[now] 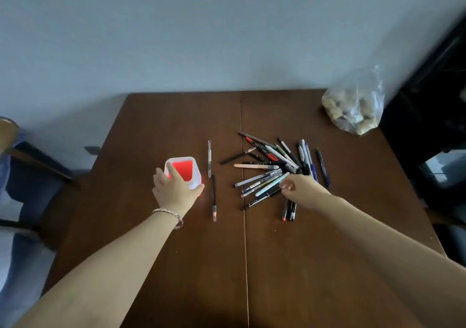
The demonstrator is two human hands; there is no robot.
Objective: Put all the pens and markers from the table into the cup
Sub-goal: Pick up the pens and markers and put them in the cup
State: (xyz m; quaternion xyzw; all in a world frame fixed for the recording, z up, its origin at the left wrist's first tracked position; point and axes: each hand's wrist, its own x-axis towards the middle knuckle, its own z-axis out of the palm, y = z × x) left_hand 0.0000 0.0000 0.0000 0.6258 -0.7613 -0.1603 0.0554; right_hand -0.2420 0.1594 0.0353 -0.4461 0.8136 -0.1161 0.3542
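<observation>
2 bare hands were extended over a dark brown wooden table (176, 264). At the far left, a chair (22, 166) with a blue seat was partly visible beside the table. The left hand (174, 191), with a bracelet (169, 214) worn at the wrist, was wrapped around the near side of the cup (185, 170), the fingers spread against its wall and 1 finger hooked over the rim. The cup, white outside and red inside, was stood upright on the left half of the table, and no pen could be seen inside it.

Just to the right of the cup, 2 items were laid end to end: a clear pen (209, 158) farther away and a black pencil (213, 197) nearer. Across the table seam, the pile of pens and markers (274, 168) was fanned out on the surface, many overlapping. The right hand (301, 188) was lowered onto the near edge of the pile, its fingers curled together around the ends of several pens; whether any pen was actually clamped could not be determined. 3 more pens (289, 210) protruded from beneath the right hand toward the viewer. At the far right corner, a clear plastic bag (355, 105) with pale lumpy contents was set on the table.
</observation>
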